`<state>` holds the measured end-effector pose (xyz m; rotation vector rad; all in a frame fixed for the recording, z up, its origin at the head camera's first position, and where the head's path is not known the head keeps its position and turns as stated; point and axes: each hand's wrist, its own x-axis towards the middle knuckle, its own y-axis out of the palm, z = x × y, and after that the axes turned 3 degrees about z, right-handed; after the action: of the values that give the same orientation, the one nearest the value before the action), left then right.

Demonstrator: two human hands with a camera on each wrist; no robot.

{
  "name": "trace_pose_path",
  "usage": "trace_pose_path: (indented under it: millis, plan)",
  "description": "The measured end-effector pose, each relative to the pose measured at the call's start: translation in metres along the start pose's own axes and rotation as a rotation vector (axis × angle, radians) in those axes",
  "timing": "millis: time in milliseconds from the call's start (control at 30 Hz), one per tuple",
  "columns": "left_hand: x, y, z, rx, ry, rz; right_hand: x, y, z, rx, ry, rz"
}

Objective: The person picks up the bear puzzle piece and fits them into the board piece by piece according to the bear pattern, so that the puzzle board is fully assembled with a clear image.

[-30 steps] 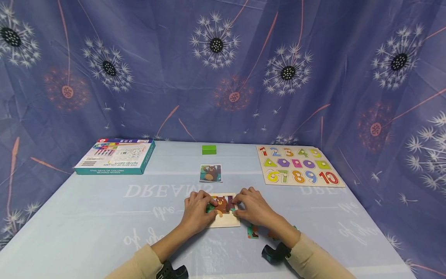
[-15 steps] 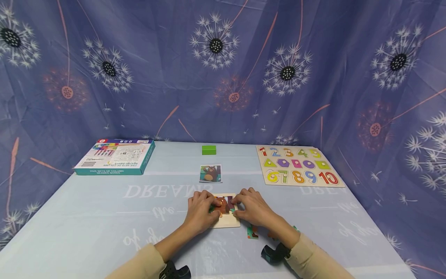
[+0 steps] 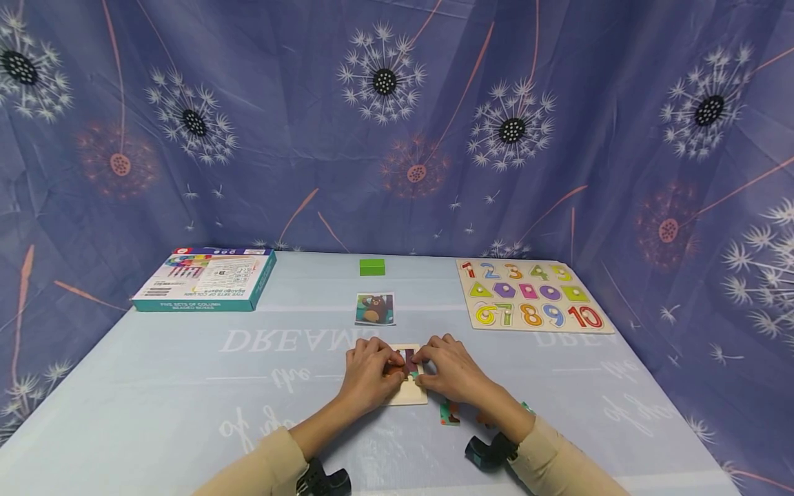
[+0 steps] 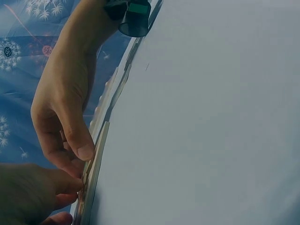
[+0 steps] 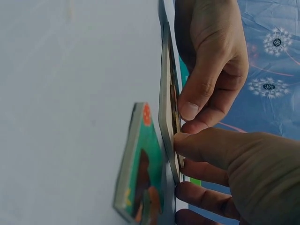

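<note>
A wooden jigsaw board [image 3: 409,394] lies flat in front of me, with printed bear pieces in its upper part. My left hand [image 3: 367,375] has its thumb and index finger bent over the bear puzzle piece [image 3: 394,370], pinching it against the board and covering most of it. My right hand [image 3: 451,370] grips the board's right edge with thumb and index finger, beside a purple and green piece [image 3: 410,363]. In the right wrist view, the left hand [image 5: 215,61] and right hand [image 5: 234,159] nearly meet over the board [image 5: 165,98].
Near my right forearm lie loose puzzle pieces [image 3: 450,412], partly hidden by it. A bear picture card [image 3: 375,308] and a green block [image 3: 372,266] are behind the board. Farther out sit a boxed set [image 3: 205,280] at left and a number board [image 3: 527,320] at right.
My left hand has slid rightward across the board, from its left side onto the bear's face, now covering it. The right hand has stayed at the right edge.
</note>
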<state>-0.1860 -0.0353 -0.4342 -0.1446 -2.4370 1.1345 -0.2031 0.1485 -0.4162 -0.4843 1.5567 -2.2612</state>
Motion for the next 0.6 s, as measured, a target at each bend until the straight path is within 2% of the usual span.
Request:
trace_pose_path:
  millis: [233, 600]
  plan:
    - [0.0011, 0.0008, -0.0016, 0.0, -0.026, 0.026, 0.0, 0.0002, 0.0004, -0.005, 0.001, -0.001]
    - [0.0008, 0.0023, -0.0019, 0.025, -0.027, 0.031, -0.0004, 0.0007, -0.0002, 0.002, -0.003, -0.008]
